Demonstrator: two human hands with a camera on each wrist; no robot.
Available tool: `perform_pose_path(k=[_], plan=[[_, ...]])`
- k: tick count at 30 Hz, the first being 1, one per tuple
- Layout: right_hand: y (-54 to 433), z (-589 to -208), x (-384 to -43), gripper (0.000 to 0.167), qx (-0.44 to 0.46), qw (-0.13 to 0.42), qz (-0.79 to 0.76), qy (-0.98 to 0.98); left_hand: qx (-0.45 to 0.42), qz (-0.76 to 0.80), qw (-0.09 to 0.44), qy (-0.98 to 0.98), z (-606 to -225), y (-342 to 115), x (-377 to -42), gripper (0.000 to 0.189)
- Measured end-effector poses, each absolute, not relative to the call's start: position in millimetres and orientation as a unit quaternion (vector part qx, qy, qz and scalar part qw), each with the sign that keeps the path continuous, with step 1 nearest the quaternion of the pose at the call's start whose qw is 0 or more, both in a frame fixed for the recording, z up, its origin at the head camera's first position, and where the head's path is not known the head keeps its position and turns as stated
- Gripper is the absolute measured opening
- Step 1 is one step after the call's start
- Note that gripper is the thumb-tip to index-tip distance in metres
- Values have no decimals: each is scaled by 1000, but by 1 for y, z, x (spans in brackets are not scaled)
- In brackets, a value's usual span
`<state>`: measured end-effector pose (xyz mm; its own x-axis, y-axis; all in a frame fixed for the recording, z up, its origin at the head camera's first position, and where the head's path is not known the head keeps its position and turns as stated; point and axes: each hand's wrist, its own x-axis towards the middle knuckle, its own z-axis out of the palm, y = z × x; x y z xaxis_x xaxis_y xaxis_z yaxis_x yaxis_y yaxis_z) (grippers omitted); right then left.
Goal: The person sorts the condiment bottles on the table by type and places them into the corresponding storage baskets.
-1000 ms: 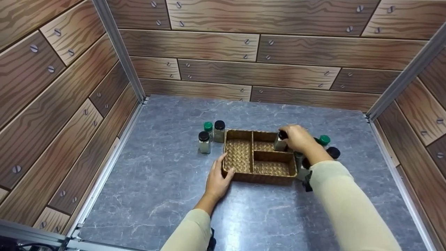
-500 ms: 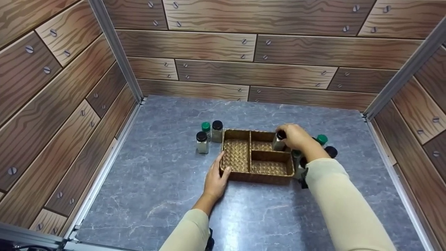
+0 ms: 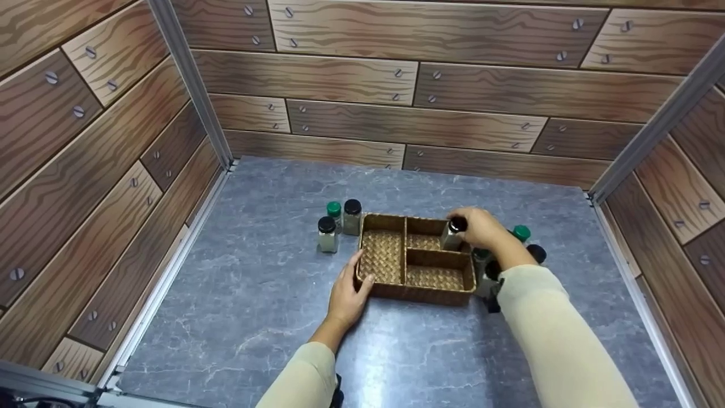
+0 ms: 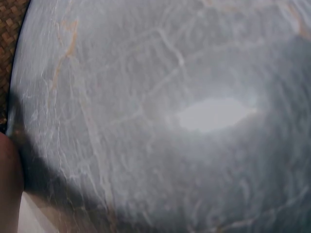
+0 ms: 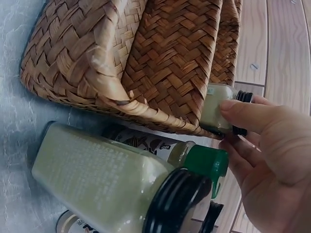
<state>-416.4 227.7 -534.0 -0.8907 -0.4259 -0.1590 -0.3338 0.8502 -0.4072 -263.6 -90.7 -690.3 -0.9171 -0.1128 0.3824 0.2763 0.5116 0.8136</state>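
A woven basket (image 3: 422,293) with three compartments sits mid-table. My left hand (image 3: 346,297) holds its front left corner, thumb at the front rim and fingers along the left side. In the left wrist view only a strip of the basket (image 4: 7,53) shows. At the back right compartment, my right hand (image 3: 481,229) grips a spice jar (image 3: 451,239) near its black lid. The right wrist view shows thumb and fingers about this jar (image 5: 212,114), just past the basket's rim; its base is hidden by the wall.
Three spice jars stand left of the basket: two black-lidded (image 3: 327,242) and one green-lidded (image 3: 334,210). Several more crowd its right side, partly behind the right arm, including a large black-lidded jar (image 5: 97,174) and a green-lidded one (image 5: 206,162). Wood-patterned walls (image 3: 340,116) enclose the table.
The head view has shifted slightly. Both hands stay at the basket, and the right hand keeps its grip on the spice jar in the back right compartment.
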Motion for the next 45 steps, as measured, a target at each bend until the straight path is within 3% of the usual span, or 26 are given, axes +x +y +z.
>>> perform_pose_path(k=[9, 25, 45], plan=[[223, -530, -408, 76, -181, 154, -213, 947, -25, -488, 140, -861, -681, -92, -258, 65], [241, -508, -373, 70, -198, 132, -271, 933, -28, -487, 147, -860, -681, -89, -258, 64], [291, -508, -319, 66, -198, 30, -326, 924, -27, -496, 145, -856, -679, -90, -259, 64]])
